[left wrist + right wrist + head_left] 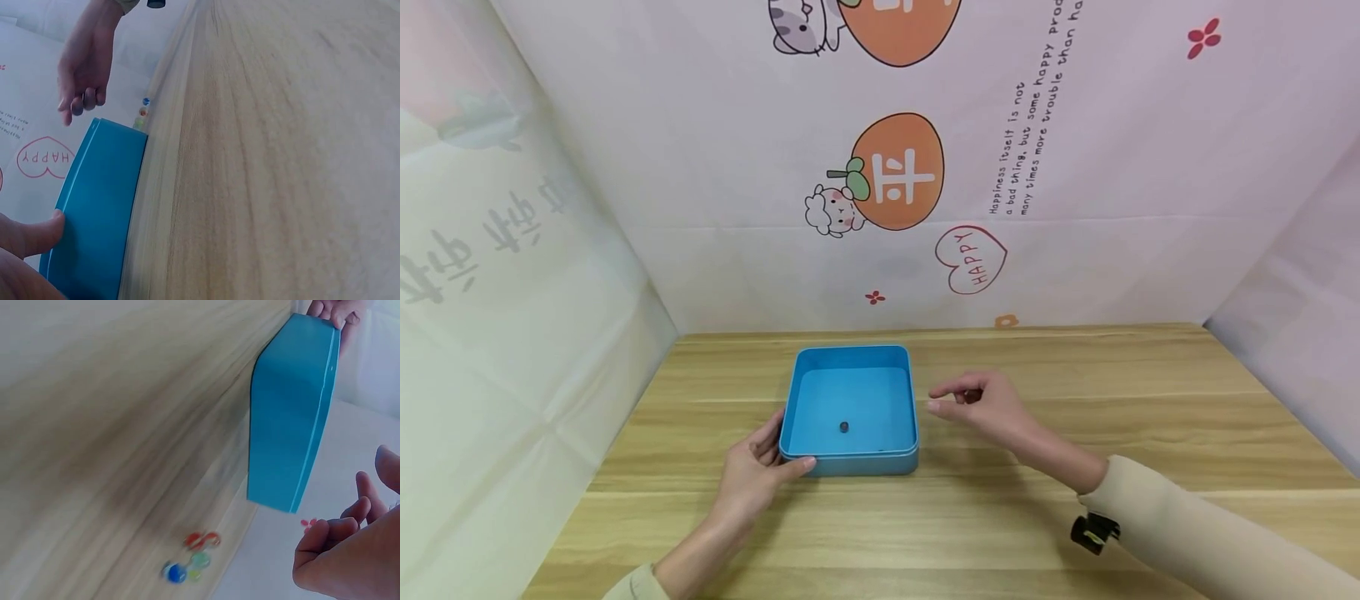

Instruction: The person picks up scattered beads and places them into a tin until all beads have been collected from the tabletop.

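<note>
A square blue open-topped box (pixel 856 465) stands on the wooden table. Inside, toward its near side, lies a small dark ball, perhaps a marble (pixel 844 427). My left hand (pixel 751 473) grips the box's near left corner, thumb on the front wall and fingers along the left side. Just right of the box, my right hand (pixel 988 408) hovers, apart from it. Its index finger and thumb reach toward the box with a gap between them, the other fingers curled; I see nothing held. Several coloured glass marbles (pixel 194 553) lie on the table beyond the box, hidden in the head view.
The wooden table (pixel 1112 375) ends at a printed white cloth (pixel 737 275) hanging behind it. More cloth hangs on the left and right sides. A black device (pixel 1093 532) is strapped at my right wrist.
</note>
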Demonstrator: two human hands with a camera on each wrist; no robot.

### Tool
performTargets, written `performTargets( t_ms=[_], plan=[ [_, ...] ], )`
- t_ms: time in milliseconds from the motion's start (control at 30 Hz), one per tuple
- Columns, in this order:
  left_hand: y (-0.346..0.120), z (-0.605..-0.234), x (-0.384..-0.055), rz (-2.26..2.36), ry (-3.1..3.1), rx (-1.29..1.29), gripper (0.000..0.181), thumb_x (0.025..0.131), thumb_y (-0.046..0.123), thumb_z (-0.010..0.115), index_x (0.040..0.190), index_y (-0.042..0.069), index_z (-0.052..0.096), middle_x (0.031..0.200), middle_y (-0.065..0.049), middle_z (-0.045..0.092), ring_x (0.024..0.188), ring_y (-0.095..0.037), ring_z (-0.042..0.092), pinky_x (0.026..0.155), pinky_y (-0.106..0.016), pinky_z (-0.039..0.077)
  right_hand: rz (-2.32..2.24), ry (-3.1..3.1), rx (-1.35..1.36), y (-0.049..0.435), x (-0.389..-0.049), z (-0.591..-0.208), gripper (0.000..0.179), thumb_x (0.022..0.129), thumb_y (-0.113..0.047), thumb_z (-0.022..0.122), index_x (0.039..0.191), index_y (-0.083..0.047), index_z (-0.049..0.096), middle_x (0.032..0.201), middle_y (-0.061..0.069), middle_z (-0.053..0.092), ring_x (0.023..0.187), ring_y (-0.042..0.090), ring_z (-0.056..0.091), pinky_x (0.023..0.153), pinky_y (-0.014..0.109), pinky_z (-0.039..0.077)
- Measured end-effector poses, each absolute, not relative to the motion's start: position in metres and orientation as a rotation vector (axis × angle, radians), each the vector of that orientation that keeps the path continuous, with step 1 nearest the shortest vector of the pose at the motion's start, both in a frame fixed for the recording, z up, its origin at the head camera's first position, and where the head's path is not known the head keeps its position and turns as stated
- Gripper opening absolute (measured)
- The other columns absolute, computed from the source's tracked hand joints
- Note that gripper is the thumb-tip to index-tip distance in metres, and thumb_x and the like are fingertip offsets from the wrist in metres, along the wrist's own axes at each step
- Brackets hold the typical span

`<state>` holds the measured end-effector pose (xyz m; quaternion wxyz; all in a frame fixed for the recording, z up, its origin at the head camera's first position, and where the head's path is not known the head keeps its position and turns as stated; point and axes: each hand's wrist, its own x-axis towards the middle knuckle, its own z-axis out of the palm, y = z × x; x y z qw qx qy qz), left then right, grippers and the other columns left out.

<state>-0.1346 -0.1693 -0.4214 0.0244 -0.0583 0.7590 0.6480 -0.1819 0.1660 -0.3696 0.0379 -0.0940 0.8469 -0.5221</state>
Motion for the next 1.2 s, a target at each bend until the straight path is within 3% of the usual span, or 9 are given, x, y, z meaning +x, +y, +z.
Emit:
performTargets(
  t_ms=[367, 567, 733, 1033, 1200],
  plan=[
    [-0.169, -0.422, -0.135, 2.014, 2.337, -0.179, 0.094, 0.086, 0.001, 0.087, 0.163, -0.001, 0.033, 0.166, -0.023, 0.031, 0.152, -0.039, 0.033, 0.113, -0.04, 0.041, -1.64, 2.595, -0.228, 0.207, -0.167, -0.376, 0.025, 0.094, -0.02, 0.083, 0.112, -0.003, 0.082, 0.09, 0.007, 0.065, 0.077, 0.019, 0.048, 0.06, 0.026, 0.04],
    [-0.169, -0.423, -0.136, 2.028, 2.334, -0.172, 0.094, 0.086, 0.001, 0.088, 0.163, 0.0, 0.034, 0.166, -0.023, 0.032, 0.151, -0.039, 0.033, 0.113, -0.039, 0.041, -1.679, 2.561, -0.19, 0.226, -0.164, -0.38, 0.032, 0.093, -0.018, 0.084, 0.118, 0.002, 0.078, 0.081, 0.007, 0.054, 0.07, 0.016, 0.043, 0.055, 0.026, 0.037],
    [-0.169, -0.423, -0.135, 2.043, 2.332, -0.147, 0.091, 0.087, -0.001, 0.086, 0.162, 0.0, 0.036, 0.166, -0.023, 0.032, 0.151, -0.037, 0.034, 0.113, -0.038, 0.041, -1.651, 2.59, -0.145, 0.241, -0.165, -0.384, 0.034, 0.094, -0.017, 0.083, 0.122, 0.003, 0.077, 0.08, 0.01, 0.055, 0.068, 0.016, 0.043, 0.053, 0.027, 0.037],
    [-0.169, -0.423, -0.133, 2.046, 2.325, -0.15, 0.089, 0.087, -0.003, 0.084, 0.162, 0.001, 0.037, 0.166, -0.022, 0.033, 0.151, -0.037, 0.034, 0.112, -0.038, 0.042, -1.583, 2.636, -0.086, 0.263, -0.167, -0.395, 0.041, 0.094, -0.02, 0.083, 0.126, 0.004, 0.074, 0.08, 0.006, 0.052, 0.072, 0.017, 0.044, 0.054, 0.025, 0.038],
    [-0.169, -0.423, -0.133, 2.05, 2.318, -0.157, 0.088, 0.087, -0.003, 0.084, 0.162, 0.0, 0.037, 0.166, -0.022, 0.034, 0.151, -0.037, 0.035, 0.112, -0.037, 0.042, -1.486, 2.678, -0.075, 0.272, -0.171, -0.403, 0.043, 0.093, -0.026, 0.084, 0.126, 0.002, 0.075, 0.087, 0.009, 0.059, 0.079, 0.019, 0.048, 0.057, 0.025, 0.041]
  ],
)
